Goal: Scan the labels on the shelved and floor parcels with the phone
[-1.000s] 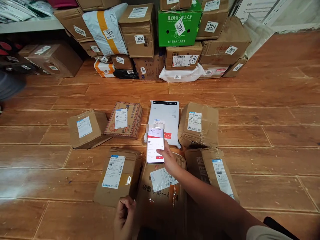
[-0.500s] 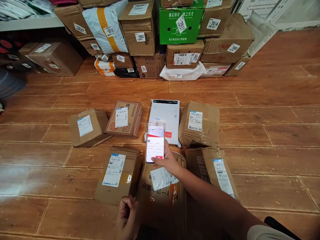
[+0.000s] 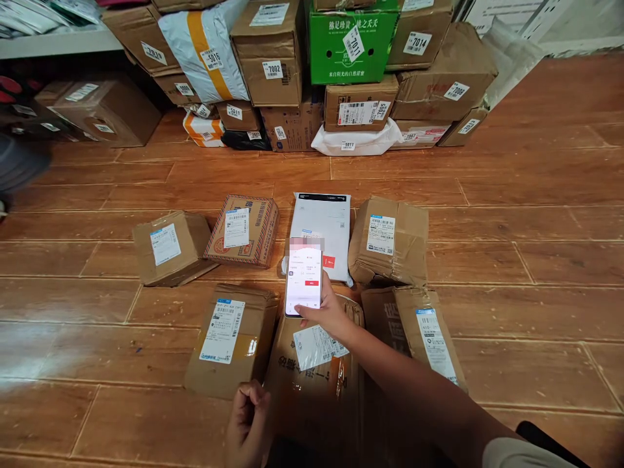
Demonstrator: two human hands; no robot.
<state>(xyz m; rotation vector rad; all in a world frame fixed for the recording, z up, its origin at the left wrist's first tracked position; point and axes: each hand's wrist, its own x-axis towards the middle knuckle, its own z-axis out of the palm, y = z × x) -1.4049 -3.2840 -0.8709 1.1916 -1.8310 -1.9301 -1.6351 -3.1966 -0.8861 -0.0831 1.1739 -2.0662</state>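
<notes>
A smartphone (image 3: 304,279) with a lit white screen is held upright in my right hand (image 3: 324,309), its thumb lying over the lower left of the display. Behind the phone lies a white plastic mailer (image 3: 324,221), partly covered by it. Below the hand is a large taped carton (image 3: 312,396) with a crumpled shipping label. My left hand (image 3: 247,416) is curled into a loose fist at the bottom, and I see nothing in it. It is close to the lower edge of a brown labelled box (image 3: 229,341).
On the wooden floor lie a small box (image 3: 170,250), a patterned box (image 3: 244,231), a taped box (image 3: 390,240) and a long carton (image 3: 431,331). Stacked parcels with number tags, including a green box (image 3: 353,49), stand farther back. Dark fabric (image 3: 22,162) shows at the left edge.
The content on the phone screen has shifted upward, with a red button now higher on it. Both hands and the boxes stay nearly where they were.
</notes>
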